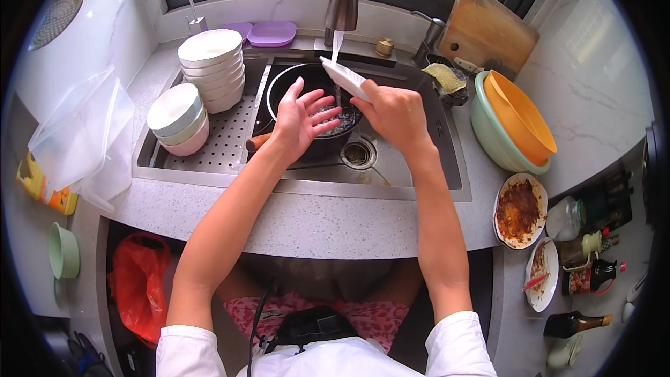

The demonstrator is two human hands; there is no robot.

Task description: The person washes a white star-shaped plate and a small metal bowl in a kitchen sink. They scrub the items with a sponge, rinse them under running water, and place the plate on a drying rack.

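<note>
My right hand (395, 115) grips the near edge of a white dish (345, 77), which is tilted beneath the stream from the metal faucet (343, 8). To its left, my left hand (303, 120) is raised palm up with fingers spread, holding nothing. Below both hands a dark pot with a wooden handle (258, 142) stands in the steel sink (408, 167), with bubbly water inside. Part of the pot is hidden by my left hand. The sink drain (358, 153) shows just right of the pot.
Stacked white bowls (212, 63) and a shorter bowl stack (178, 115) stand on the perforated drainboard at left. At right are a green basin (487, 125) with an orange basin (521, 115), a wooden cutting board (487, 29), food-stained dishes (521, 210) and several bottles. A red bag (138, 283) hangs low left.
</note>
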